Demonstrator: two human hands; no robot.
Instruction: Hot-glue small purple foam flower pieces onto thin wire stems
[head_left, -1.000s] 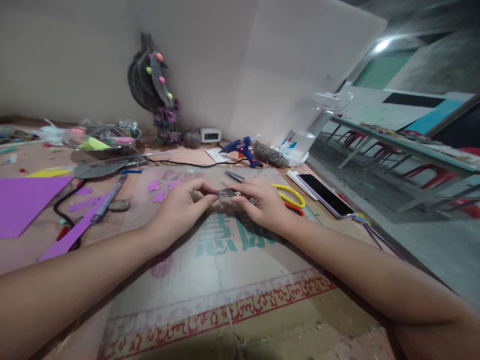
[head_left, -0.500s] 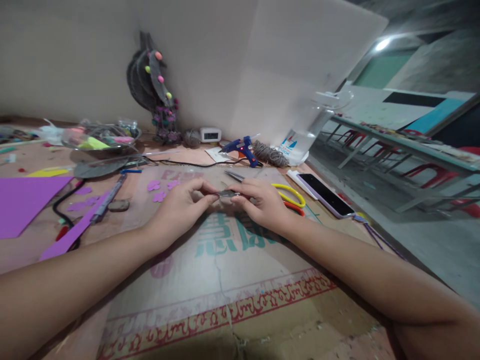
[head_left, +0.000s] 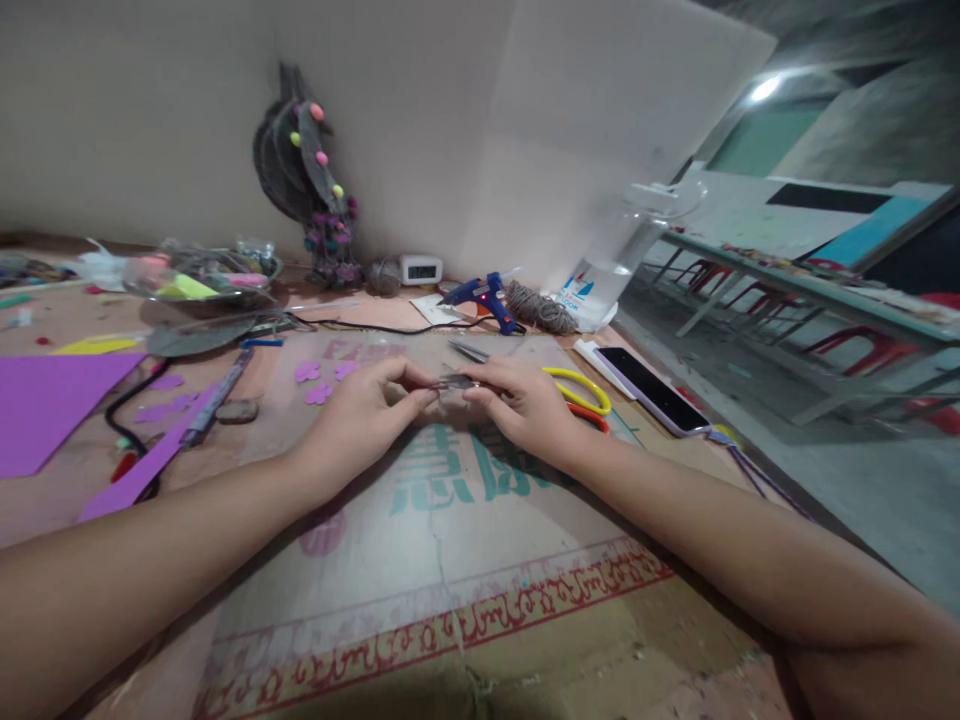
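Observation:
Between my two hands is a small, dark grey, flat piece (head_left: 454, 382), too small and blurred to name. My left hand (head_left: 375, 405) pinches its left end between thumb and forefinger. On the other end, the thumb and fingers of my right hand (head_left: 525, 400) are closed as well. Scissors with yellow and orange handles (head_left: 581, 390) lie just behind and beside my right hand, partly hidden by it. Small purple flower cutouts (head_left: 319, 392) rest beyond my left hand. Both hands are above a printed cardboard sheet (head_left: 360, 590).
A blue glue gun (head_left: 484, 295), grey yarn (head_left: 541, 308), a white digital clock (head_left: 421, 269) and a clear jug (head_left: 607, 260) stand along the back. At right lies a phone (head_left: 652, 390). Purple sheet (head_left: 60, 410), a pen (head_left: 217, 398) and a filled bowl (head_left: 199, 285) are at left.
The small grey piece has turned slightly between my fingers and looks lighter and less broad. Both hands stay in nearly the same place.

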